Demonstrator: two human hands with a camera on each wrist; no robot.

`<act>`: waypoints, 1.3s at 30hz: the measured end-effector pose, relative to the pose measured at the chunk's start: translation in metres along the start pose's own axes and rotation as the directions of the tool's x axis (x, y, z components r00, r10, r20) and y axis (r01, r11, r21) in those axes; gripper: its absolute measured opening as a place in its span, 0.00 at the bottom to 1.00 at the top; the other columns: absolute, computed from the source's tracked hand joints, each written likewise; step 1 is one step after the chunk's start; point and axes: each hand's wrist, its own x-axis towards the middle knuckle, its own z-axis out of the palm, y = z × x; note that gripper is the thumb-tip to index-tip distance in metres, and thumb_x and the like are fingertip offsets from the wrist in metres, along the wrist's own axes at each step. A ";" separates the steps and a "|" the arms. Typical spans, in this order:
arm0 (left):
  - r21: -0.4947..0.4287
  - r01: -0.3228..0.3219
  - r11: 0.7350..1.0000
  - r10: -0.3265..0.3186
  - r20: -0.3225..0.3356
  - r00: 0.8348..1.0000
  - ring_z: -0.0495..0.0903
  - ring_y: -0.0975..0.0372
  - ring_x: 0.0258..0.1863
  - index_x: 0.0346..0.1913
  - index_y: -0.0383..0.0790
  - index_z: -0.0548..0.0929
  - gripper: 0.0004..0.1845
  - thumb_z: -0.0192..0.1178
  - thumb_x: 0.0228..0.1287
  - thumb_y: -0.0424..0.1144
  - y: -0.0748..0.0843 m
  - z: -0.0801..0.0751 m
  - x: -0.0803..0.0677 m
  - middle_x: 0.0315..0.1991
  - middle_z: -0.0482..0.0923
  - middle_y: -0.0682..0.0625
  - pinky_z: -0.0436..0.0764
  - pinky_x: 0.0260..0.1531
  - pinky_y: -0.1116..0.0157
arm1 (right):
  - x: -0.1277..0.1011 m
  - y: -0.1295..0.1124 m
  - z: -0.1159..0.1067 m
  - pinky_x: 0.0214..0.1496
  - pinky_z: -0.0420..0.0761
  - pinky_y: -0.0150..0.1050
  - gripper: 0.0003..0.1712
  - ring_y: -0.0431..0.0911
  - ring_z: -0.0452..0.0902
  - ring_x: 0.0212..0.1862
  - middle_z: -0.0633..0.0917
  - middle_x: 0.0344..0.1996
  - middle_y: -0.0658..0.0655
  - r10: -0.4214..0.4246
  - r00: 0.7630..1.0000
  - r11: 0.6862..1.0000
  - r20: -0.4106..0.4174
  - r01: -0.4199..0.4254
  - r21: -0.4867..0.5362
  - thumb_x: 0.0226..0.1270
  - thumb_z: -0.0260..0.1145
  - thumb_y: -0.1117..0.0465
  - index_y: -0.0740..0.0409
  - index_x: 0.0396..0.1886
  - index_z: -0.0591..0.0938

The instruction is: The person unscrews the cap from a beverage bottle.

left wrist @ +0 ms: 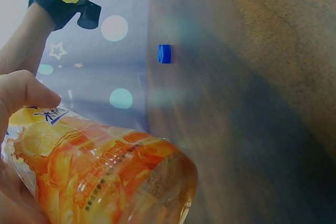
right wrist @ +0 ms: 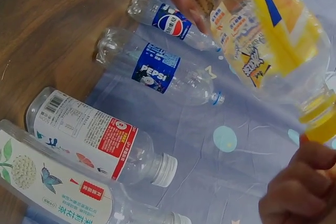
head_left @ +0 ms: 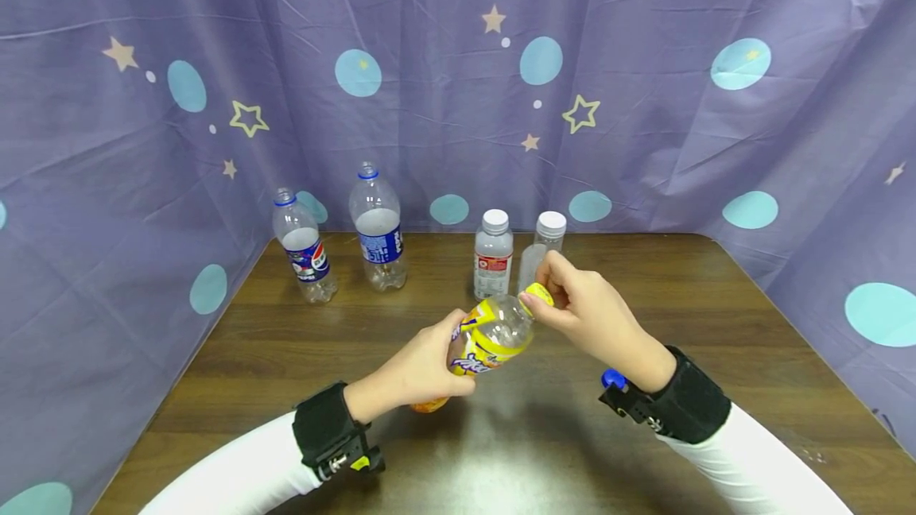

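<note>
A clear plastic bottle (head_left: pixel 487 340) with a yellow-orange label is held tilted above the brown table (head_left: pixel 716 324). My left hand (head_left: pixel 422 368) grips its body; the label and base (left wrist: pixel 110 177) fill the left wrist view. My right hand (head_left: pixel 583 304) pinches the yellow cap (head_left: pixel 538 295) at the neck, seen also in the right wrist view as the yellow cap (right wrist: pixel 320 116) above my fingers (right wrist: pixel 302 190). The bottle (right wrist: pixel 268 35) looks empty.
Two uncapped Pepsi bottles (head_left: pixel 304 249) (head_left: pixel 377 229) stand at the back left. Two white-capped bottles (head_left: pixel 493 254) (head_left: pixel 544 249) stand behind my hands. A loose blue cap (left wrist: pixel 164 54) lies on the table by my right wrist. A purple star-patterned cloth (head_left: pixel 458 78) surrounds the table.
</note>
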 end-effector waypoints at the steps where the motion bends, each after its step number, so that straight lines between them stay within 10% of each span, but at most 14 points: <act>1: 0.005 0.000 1.000 0.000 -0.001 1.000 0.79 0.65 0.37 0.54 0.46 0.69 0.32 0.68 0.41 0.38 0.000 0.000 0.000 0.41 0.81 0.55 0.79 0.40 0.67 | 0.000 0.000 0.000 0.19 0.57 0.28 0.17 0.33 0.56 0.18 0.61 0.15 0.43 0.003 1.000 1.000 0.023 -0.004 0.021 0.58 0.70 0.59 0.52 0.31 0.67; 14: 0.009 -0.010 1.000 0.010 -0.012 1.000 0.79 0.65 0.36 0.53 0.46 0.69 0.32 0.68 0.40 0.38 -0.004 -0.002 -0.002 0.40 0.81 0.53 0.79 0.38 0.67 | -0.003 0.010 0.001 0.25 0.63 0.23 0.11 0.35 0.62 0.26 0.70 0.31 0.46 -0.287 0.957 0.947 0.043 0.276 0.165 0.69 0.62 0.53 0.54 0.44 0.75; 20: 0.009 -0.033 0.999 0.033 -0.015 0.999 0.79 0.66 0.36 0.52 0.46 0.70 0.32 0.69 0.39 0.36 -0.002 0.000 -0.003 0.40 0.81 0.54 0.79 0.39 0.68 | -0.005 0.008 0.007 0.25 0.60 0.22 0.21 0.34 0.60 0.23 0.68 0.23 0.45 -0.275 0.957 0.953 -0.093 0.284 0.104 0.71 0.53 0.40 0.53 0.38 0.77; 30: 0.025 -0.018 1.000 0.019 -0.023 1.000 0.79 0.65 0.37 0.54 0.46 0.70 0.33 0.68 0.40 0.38 0.001 0.000 -0.003 0.41 0.81 0.54 0.79 0.41 0.67 | -0.004 0.004 0.007 0.19 0.58 0.24 0.14 0.31 0.58 0.19 0.65 0.17 0.43 -0.094 0.986 0.989 -0.136 0.108 0.098 0.51 0.70 0.64 0.55 0.32 0.71; 39: 0.022 -0.015 1.000 0.015 -0.014 1.000 0.80 0.64 0.38 0.54 0.46 0.69 0.33 0.69 0.40 0.37 -0.001 -0.002 -0.002 0.41 0.81 0.54 0.79 0.41 0.66 | -0.002 0.009 0.004 0.23 0.60 0.22 0.10 0.32 0.59 0.24 0.69 0.23 0.44 -0.248 0.967 0.955 -0.063 0.255 0.153 0.67 0.63 0.54 0.55 0.38 0.75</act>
